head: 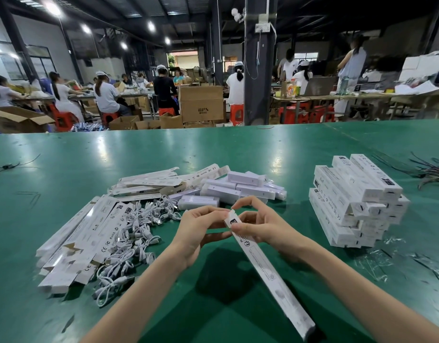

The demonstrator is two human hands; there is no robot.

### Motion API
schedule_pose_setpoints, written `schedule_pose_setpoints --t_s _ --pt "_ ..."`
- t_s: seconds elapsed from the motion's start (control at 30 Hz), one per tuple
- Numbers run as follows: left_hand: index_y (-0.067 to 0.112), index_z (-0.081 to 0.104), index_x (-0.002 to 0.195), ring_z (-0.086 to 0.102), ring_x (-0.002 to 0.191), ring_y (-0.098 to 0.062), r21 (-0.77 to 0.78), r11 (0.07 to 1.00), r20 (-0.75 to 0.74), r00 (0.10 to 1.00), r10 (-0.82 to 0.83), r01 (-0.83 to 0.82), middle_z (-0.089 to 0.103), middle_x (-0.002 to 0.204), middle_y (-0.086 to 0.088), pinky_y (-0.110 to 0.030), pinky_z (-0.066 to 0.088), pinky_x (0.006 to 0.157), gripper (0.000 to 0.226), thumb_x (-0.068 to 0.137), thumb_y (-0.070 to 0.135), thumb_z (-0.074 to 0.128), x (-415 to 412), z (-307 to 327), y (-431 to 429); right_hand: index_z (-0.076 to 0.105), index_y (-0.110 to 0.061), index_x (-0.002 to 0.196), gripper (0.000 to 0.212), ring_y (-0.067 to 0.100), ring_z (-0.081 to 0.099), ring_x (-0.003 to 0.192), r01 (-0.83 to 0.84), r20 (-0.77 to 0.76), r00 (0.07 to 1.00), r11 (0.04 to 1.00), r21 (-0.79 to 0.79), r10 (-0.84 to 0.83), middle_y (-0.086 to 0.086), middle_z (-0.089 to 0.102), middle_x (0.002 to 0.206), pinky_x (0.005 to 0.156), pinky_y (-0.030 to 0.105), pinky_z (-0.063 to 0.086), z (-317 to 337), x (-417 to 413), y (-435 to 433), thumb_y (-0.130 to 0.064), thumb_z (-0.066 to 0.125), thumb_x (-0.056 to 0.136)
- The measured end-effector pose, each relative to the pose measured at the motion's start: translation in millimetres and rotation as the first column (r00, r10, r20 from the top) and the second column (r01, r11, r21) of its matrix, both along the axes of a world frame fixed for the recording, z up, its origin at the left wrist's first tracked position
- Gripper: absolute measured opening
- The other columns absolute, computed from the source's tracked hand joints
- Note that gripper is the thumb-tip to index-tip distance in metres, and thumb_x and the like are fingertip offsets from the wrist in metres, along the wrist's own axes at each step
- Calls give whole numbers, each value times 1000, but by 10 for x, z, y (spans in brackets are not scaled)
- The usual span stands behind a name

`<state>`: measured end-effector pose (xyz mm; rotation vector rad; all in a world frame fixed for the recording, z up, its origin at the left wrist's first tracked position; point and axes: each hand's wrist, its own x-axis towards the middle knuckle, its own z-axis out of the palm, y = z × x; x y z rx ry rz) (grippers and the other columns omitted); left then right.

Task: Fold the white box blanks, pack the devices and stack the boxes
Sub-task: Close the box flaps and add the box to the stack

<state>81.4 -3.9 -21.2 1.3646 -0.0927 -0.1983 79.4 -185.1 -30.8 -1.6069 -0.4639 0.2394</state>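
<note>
Far left on the glossy green table top (213,149), a fanned heap of flat white printed cardboard box blanks (84,243) is recorded, lying overlapped. Just beside it, to the right, a tangle of short white cables (136,233) is noted, touching the blanks' edge. Behind these, a second loose heap of flat blanks (149,181) is seen, and next to it a pile of white rectangular bar-shaped devices (238,189).

At centre, a long narrow white folded box (270,273) is held above the table, its far end raised and its near end toward the camera. The left hand (198,231) is curled, fingertips and thumb pinching the box's far end. The right hand (260,226) grips the same end, thumb on the printed face, forefinger pressed on the small end flap.

To the right, well apart, a criss-crossed stack of closed white boxes (354,201) stands on the table; clear plastic scraps (376,263) lie near its base. At the far right edge, a bundle of dark wires (431,169) is observed
</note>
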Motion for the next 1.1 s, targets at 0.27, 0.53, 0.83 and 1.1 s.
schedule_pose_setpoints --t_s 0.27,0.53,0.83,1.1 --pt "7 72 68 69 65 -19 12 999 -27 999 -42 43 71 74 -14 -27 56 57 22 84 -4 63 58 -38 35 58 -26 107 35 7 56 65 5 20 1000 999 -33 -5 -2 64 78 52 15 38 -26 -2 4 -25 76 78" --pt "4 70 65 69 68 -22 13 994 -4 994 -111 111 71 82 -20 -27 57 57 25 84 -8 61 88 -50 95 58 -21 104 32 21 59 78 -2 -39 999 1000 -5 2 4 60 82 69 50 50 -14 -30 21 -20 76 78" --pt "-2 74 90 70 87 -26 65 983 94 980 -175 170 72 98 -21 -34 58 79 32 68 21 76 68 -136 35 56 -19 90 22 23 62 63 14 -114 993 997 71 -6 8 62 80 52 42 58 -1 -8 -37 -20 75 80" --pt "-10 69 88 70 64 -17 -190 975 -212 974 77 -118 73 79 -18 -21 58 57 8 81 -7 65 163 -121 34 67 -17 101 12 21 61 74 165 -160 978 971 171 -137 14 63 94 68 40 53 -14 -8 85 -22 60 92"
